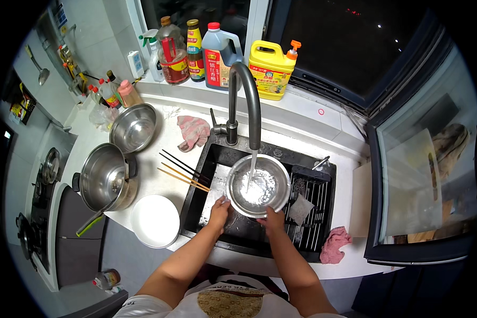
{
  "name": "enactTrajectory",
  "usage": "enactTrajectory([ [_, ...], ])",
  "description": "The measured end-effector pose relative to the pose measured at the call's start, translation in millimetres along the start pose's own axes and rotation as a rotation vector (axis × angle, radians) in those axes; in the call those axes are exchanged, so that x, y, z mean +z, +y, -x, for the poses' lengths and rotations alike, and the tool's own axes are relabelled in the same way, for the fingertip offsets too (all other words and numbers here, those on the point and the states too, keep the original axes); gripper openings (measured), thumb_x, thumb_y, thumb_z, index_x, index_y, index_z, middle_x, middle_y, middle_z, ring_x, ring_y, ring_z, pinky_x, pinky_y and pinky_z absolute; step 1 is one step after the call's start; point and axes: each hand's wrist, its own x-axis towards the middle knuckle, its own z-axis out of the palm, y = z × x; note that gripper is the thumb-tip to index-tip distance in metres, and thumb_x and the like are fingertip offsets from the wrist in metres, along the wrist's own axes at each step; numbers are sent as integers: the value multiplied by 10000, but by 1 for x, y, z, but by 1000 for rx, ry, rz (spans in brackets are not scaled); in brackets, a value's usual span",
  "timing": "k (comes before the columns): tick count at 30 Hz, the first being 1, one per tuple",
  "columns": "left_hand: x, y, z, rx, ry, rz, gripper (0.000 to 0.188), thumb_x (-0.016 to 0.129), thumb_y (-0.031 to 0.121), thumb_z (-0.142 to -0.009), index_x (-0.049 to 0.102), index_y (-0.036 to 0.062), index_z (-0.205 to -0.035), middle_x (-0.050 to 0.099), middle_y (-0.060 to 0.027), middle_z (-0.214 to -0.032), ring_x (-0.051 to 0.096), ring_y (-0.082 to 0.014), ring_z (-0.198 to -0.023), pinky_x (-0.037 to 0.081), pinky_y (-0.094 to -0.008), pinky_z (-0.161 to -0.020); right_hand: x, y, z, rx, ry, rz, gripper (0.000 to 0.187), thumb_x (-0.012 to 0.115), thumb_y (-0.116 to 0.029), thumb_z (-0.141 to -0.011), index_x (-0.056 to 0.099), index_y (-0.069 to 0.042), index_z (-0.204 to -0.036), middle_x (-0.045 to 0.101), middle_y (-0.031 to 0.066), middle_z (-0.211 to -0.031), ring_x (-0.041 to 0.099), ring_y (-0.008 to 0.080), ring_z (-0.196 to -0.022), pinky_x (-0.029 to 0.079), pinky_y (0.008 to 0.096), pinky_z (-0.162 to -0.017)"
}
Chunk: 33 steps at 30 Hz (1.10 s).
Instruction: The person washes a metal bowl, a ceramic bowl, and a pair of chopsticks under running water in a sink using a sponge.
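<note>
Under the dark tap (255, 122), a stainless steel bowl (236, 192) is held over the black sink (193, 212). A stream of water runs from the spout into the bowl, and the water inside ripples and shines. My left hand (219, 214) grips the bowl's near left side, its fingertips partly hidden by the rim. On the near right side, my right hand (273, 220) is closed on the rim, with its other fingers out of sight beneath. Left of the sink, several chopsticks (183, 177) lie with their ends over its edge.
A white bowl (155, 221), a steel pot (103, 175) and another steel bowl (133, 127) stand on the left counter. A rack (315, 228) with a grey pad (301, 210) covers the sink's right side. Cloths (335, 245) lie nearby. Bottles (221, 58) line the sill.
</note>
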Motion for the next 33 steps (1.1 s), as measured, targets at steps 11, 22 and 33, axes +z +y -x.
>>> enactTrajectory([
  [11, 12, -10, 1, 93, 256, 83, 201, 475, 36, -867, 484, 16, -1067, 584, -134, -965, 564, -205, -840, 449, -319, -734, 11, 9, 17, 37, -49, 114, 333, 510, -101, -813, 480, 42, -1113, 596, 142, -938, 608, 225, -673, 532, 296, -469],
  [22, 15, -14, -8, 251, 361, -99, 513, 450, -103, -661, 439, -17, -1167, 561, -176, -1045, 566, -262, -956, 430, -306, -853, -15, -1, 32, 197, -122, 141, 338, 516, -68, -763, 494, 51, -1079, 597, 145, -914, 602, 233, -647, 514, 313, -455],
  [33, 29, 84, -76, 450, 339, -395, 526, 524, 103, -815, 355, -45, -1290, 422, -226, -1292, 413, -320, -1202, 302, -334, -1003, 8, -6, 14, -80, 7, 445, 308, 504, -100, -800, 545, 42, -1070, 615, 150, -893, 621, 217, -712, 530, 296, -424],
])
